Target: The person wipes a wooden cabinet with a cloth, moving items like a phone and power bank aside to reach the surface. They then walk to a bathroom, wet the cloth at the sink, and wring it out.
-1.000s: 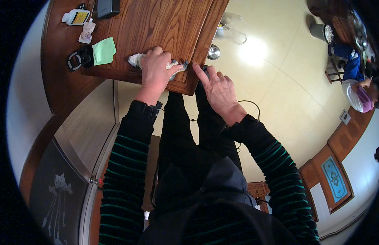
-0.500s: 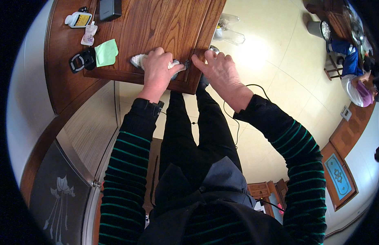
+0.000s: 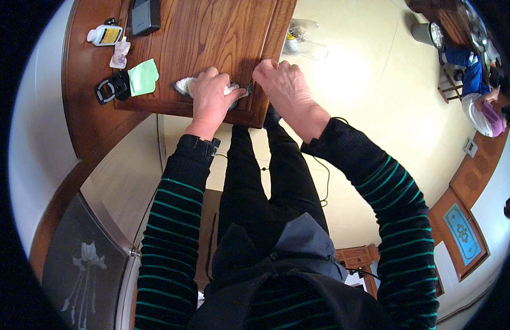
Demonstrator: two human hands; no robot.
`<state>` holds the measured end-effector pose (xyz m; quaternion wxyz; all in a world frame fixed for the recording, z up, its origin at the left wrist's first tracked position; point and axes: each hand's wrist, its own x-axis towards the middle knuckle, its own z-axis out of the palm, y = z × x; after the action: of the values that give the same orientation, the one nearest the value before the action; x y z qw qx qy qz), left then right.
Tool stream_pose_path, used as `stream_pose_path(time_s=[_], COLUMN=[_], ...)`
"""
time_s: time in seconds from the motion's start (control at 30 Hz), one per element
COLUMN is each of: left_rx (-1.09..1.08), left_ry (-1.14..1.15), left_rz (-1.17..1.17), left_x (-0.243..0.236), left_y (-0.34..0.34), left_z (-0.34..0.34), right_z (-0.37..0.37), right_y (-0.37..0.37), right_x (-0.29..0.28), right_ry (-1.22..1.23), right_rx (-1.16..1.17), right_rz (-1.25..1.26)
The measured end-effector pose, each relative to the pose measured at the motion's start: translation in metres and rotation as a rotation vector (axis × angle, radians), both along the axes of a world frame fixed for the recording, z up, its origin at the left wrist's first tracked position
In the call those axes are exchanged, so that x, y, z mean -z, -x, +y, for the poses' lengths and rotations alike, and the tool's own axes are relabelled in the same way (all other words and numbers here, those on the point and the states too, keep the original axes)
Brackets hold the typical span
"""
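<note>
My left hand is closed on a crumpled white cloth and presses it against the brown wooden tabletop, close to its near edge. Part of the cloth pokes out on both sides of the fingers. My right hand is at the table's right edge near the corner, its fingers bent over the rim and the thumb close to them. The fingertips are partly hidden. Left of the cloth lies a light green folded cloth, beside a black object with a grey loop.
At the far left are a white bottle with a yellow label, a small pinkish pouch and a dark grey box. Clear plastic packaging lies on the floor past the table. A bucket and a seated person are at the far right.
My right hand has shifted slightly left and its thumb and fingers have drawn closer together at the table edge. My left hand stays on the white cloth, nearly in place.
</note>
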<state>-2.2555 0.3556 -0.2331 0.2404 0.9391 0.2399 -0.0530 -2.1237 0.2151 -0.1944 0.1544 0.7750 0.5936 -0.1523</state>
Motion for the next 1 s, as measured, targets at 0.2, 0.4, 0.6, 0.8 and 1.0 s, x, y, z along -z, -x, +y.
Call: stream_pose_path(time_s=[0.2,0.4,0.6,0.8,1.0], left_rx=[0.021,0.041,0.047,0.052,0.035], left_ry=[-0.016,-0.023,-0.03,-0.025,0.02], left_rz=[0.032,-0.013,-0.011,0.006,0.0], left_x=[0.001,0.004,0.007,0.008,0.009], left_y=[0.0,0.001,0.001,0.0,0.003], left_z=[0.002,0.003,0.004,0.005,0.005], right_z=[0.004,0.006,0.001,-0.006,-0.053], right_y=[-0.022,-0.026,-0.009,0.023,0.062], right_x=[-0.011,-0.012,0.001,0.01,0.001], right_ry=[0.037,0.045,-0.021,-0.004,-0.079], right_rx=[-0.096,-0.049,0.145,0.269,0.292], right_rz=[0.063,0.177,0.206,0.191,0.356])
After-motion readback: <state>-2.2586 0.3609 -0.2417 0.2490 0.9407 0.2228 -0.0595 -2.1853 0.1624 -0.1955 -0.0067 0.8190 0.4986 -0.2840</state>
